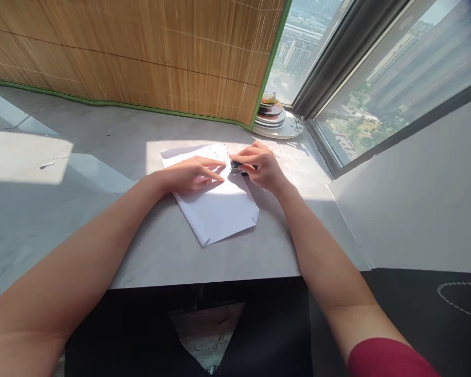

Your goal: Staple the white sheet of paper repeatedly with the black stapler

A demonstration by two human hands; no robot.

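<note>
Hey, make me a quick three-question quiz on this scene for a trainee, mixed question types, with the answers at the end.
1. True or false: the left hand is spread on the folded white paper.

2. What do the fingers of the right hand hold at the paper's edge?
A) a round white plate
B) a small dark object
C) a blue cup

3. Fill in the blank: the tan, thin-slatted blind beyond the hands has a ____ border.

Key: 1. True. 2. B. 3. Green.
</note>
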